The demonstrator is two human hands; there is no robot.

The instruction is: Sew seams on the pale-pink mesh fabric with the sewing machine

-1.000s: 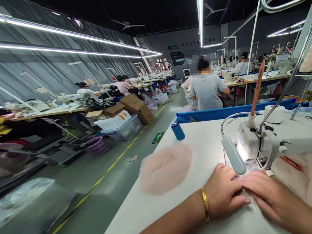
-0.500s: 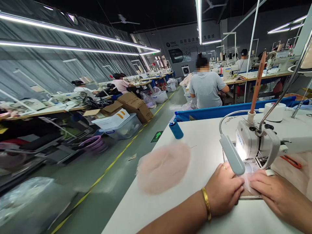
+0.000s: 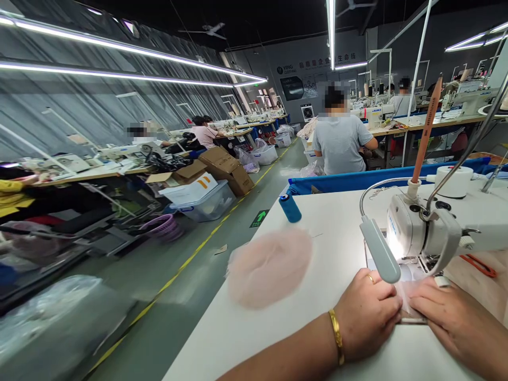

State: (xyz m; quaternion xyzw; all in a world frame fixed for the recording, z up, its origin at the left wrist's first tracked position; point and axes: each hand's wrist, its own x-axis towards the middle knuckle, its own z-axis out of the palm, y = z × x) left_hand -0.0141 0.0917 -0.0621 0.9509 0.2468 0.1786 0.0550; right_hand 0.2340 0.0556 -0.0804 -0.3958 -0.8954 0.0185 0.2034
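Observation:
A lit white sewing machine stands at the right, its needle area partly hidden by a grey lamp. Below it, a strip of sheer pale pink fabric runs between my hands. My left hand, with a gold bracelet and ring, is closed, its thumb and fingers curled at the strip's left edge. From the other side my right hand presses its closed fingertips on the same fabric. A round pile of sheer pink fabric lies left of my hands on the white table.
A blue thread spool stands near the table's left edge. Orange-handled snips lie on pink fabric right of the machine. A brown pencil sticks up from the machine head. Across the aisle are cardboard boxes; a co-worker sits ahead.
The whole view has shifted slightly to the right and up. Both hands stay at the fabric under the machine, with little visible movement.

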